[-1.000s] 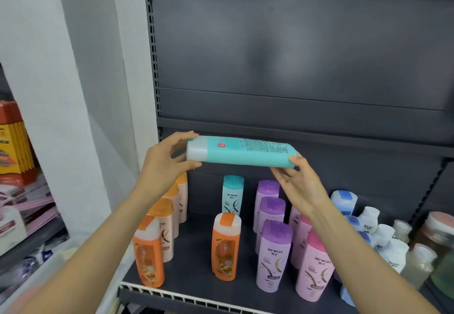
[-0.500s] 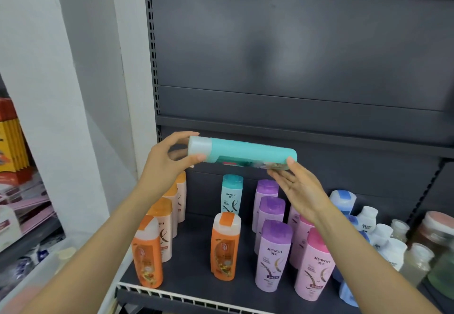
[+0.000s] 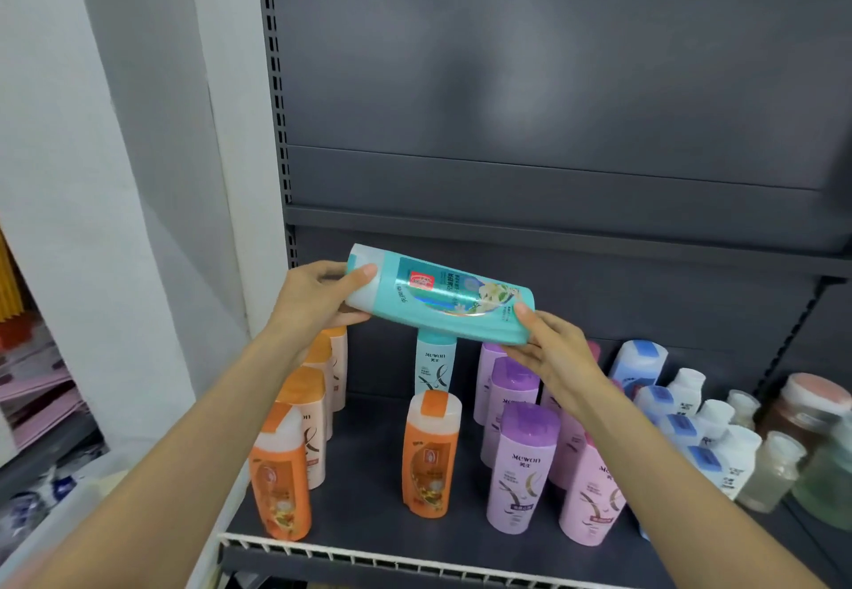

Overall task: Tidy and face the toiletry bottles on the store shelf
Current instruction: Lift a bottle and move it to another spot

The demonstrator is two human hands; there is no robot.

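Below both hands, the dark metal store shelf (image 3: 369, 473) carries upright orange, purple and pink bottles. Between the hands, the teal plastic shampoo bottle (image 3: 442, 298) lies sideways in mid-air, label up. The left hand (image 3: 313, 302) has its grip round the pale cap end; the right hand (image 3: 548, 349) pinches the base. It looks rigid, smooth, probably slippery: better held around the body.

- Left hand (image 3: 318, 300): raised at chest height, thumb on top and fingers curled beneath the pale cap end of a teal plastic bottle (image 3: 442, 300) held sideways.
- Right hand (image 3: 551, 349): palm up, thumb and fingers pinching the bottle's base end.
- Both forearms bare, extended forward and converging.
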